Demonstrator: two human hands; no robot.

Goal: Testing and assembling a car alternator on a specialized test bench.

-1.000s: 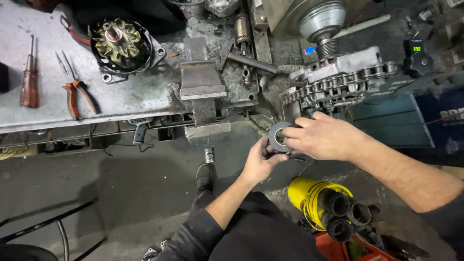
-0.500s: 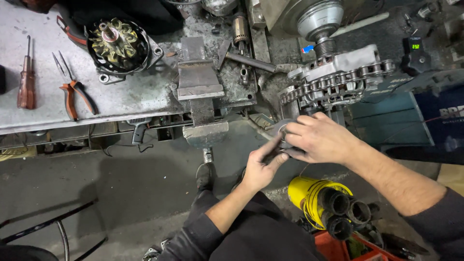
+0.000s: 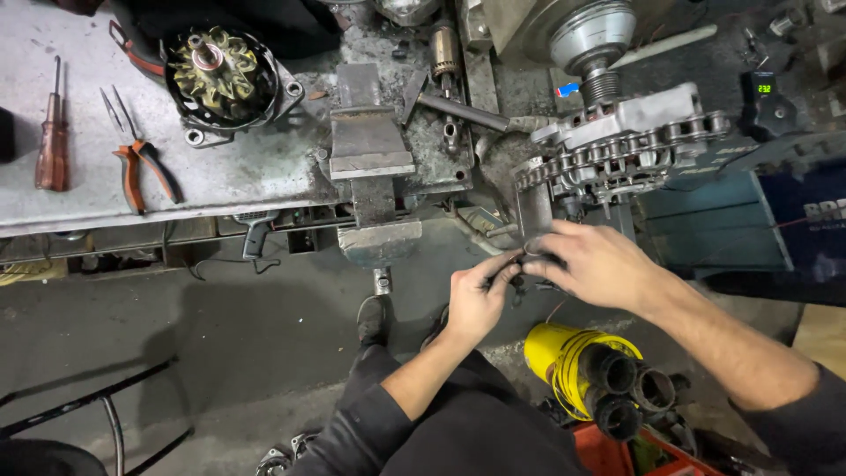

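Observation:
My left hand [image 3: 476,298] and my right hand [image 3: 601,264] meet just below the bench edge, both pinching a small dark ring-shaped part [image 3: 522,261] that is mostly hidden by my fingers. Right above them an alternator housing [image 3: 617,132] wrapped in a roller chain [image 3: 608,150] sits on the bench, and a flat metal piece [image 3: 534,211] hangs down from it to my fingertips. Whether the ring touches that metal piece I cannot tell.
A bench vise [image 3: 370,163] juts out to the left of my hands. Further left on the grey bench [image 3: 247,181] lie an alternator rotor half [image 3: 220,78], orange-handled pliers [image 3: 139,167] and a brown screwdriver [image 3: 53,132]. A yellow cable coil [image 3: 564,357] and dark tubes [image 3: 621,388] sit by my right knee.
The grey ring was plainly visible between my hands a second ago. My fingers have since closed around it and shifted slightly right, up against the hanging metal piece.

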